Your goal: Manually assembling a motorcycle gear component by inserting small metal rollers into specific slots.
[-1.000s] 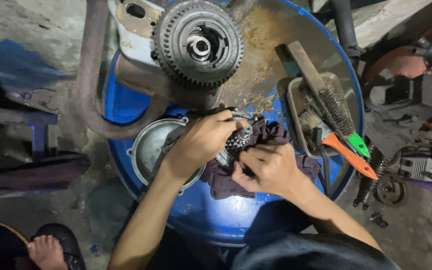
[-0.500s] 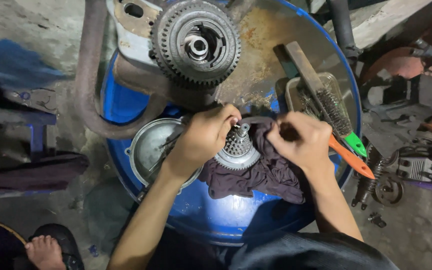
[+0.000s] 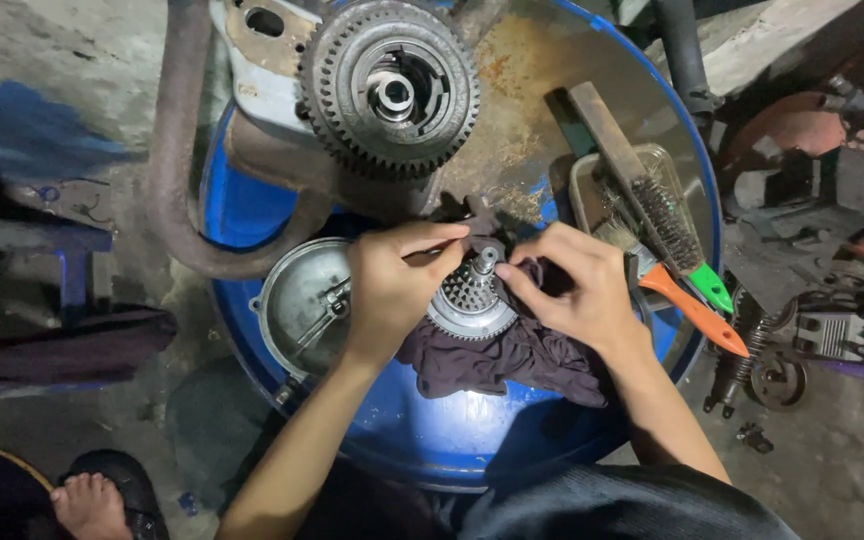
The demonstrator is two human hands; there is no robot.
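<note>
A small round perforated metal hub with a short shaft (image 3: 472, 295) rests on a dark purple rag (image 3: 512, 360) on top of a blue drum (image 3: 432, 440). My left hand (image 3: 392, 290) grips the hub's left rim, fingers curled toward the shaft. My right hand (image 3: 572, 285) pinches the rag just right of the shaft. Part of the hub is hidden under my left fingers.
A large toothed gear assembly (image 3: 392, 85) sits at the drum's back. A round metal cover (image 3: 302, 305) lies at left. A tray (image 3: 592, 195) holds a wire brush (image 3: 652, 200) and an orange-handled paintbrush (image 3: 692, 310). Engine parts (image 3: 812, 330) lie on the floor at right; a bare foot (image 3: 87, 500) shows at lower left.
The rag that covered the hub has been pulled aside, exposing it. My right hand moved from the rag's right edge in toward the shaft; my left hand stayed on the hub.
</note>
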